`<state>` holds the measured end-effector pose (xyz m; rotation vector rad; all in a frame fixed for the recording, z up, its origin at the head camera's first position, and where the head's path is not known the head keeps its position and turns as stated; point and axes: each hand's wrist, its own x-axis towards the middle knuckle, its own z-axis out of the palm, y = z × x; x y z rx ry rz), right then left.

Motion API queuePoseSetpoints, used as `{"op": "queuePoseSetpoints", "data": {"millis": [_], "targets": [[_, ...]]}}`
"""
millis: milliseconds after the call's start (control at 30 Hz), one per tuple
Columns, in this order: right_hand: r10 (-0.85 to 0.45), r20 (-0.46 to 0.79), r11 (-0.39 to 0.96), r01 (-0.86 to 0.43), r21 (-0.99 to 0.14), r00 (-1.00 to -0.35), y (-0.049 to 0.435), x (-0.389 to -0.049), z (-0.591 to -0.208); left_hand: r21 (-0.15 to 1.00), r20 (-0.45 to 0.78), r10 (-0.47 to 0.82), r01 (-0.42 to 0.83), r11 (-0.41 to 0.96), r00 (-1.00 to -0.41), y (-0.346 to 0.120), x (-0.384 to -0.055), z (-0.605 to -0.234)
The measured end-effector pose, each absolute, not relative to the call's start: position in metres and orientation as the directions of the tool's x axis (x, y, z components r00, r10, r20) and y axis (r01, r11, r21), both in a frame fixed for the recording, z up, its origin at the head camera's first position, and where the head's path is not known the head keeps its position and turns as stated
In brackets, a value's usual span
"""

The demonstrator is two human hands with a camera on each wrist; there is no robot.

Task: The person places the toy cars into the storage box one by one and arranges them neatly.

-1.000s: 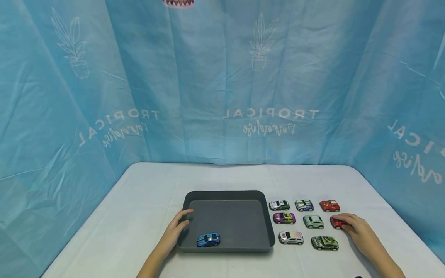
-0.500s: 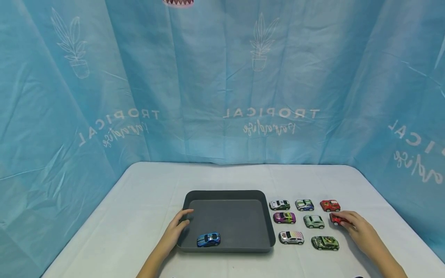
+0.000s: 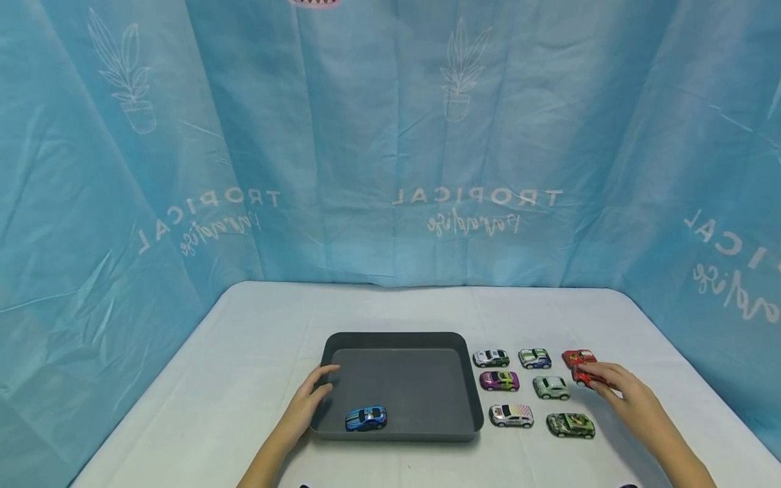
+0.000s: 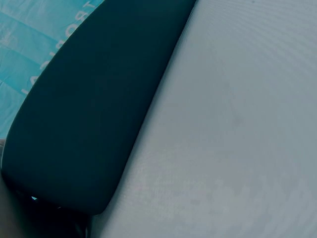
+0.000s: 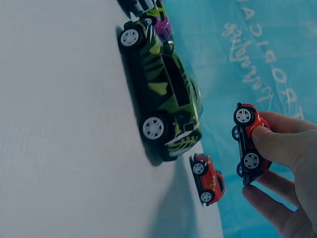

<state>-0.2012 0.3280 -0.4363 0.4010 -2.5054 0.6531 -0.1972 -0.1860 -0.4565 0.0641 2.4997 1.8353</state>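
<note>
My right hand (image 3: 631, 400) holds a small red toy car (image 5: 251, 144) above the table, thumb on one side and fingers on the other. In the right wrist view its wheels face left, off the cloth. Just behind it lies another red toy car (image 3: 578, 358), partly covered in the head view. My left hand (image 3: 305, 403) rests at the left rim of a dark grey tray (image 3: 399, 434), with thumb and a finger reaching over the edge; the other fingers are hidden. Inside the tray sits a blue toy car (image 3: 366, 418). The left wrist view mostly shows the tray's outer wall (image 4: 94, 109).
Right of the tray, a white-and-green car (image 3: 491, 358), a white-blue-green car (image 3: 535, 358), a purple car (image 3: 499, 381), a pale green car (image 3: 552, 388), a white car (image 3: 511, 415) and a camouflage car (image 3: 571, 425) stand on the white table (image 3: 244, 339). A blue curtain (image 3: 366, 135) surrounds it.
My right hand has lifted the red toy car off the table and moved it slightly up and left, toward the other red car. The left hand, tray and blue car stay put.
</note>
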Motion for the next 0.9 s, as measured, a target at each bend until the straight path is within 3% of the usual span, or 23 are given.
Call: {"op": "queuePoseSetpoints", "data": {"millis": [467,900], "targets": [[-0.145,0.47,0.862,-0.344,-0.372,-0.871,0.305,-0.193,-0.419,0.95,-0.01,0.062,0.01,0.311,-0.998,-0.187,-0.2,-0.459],[-0.187,0.528,0.876,-0.384,-0.291,-0.828,0.282,-0.187,-0.41,0.951,-0.008,0.056,0.01,0.309,-0.998,-0.187,-0.201,-0.46]]}}
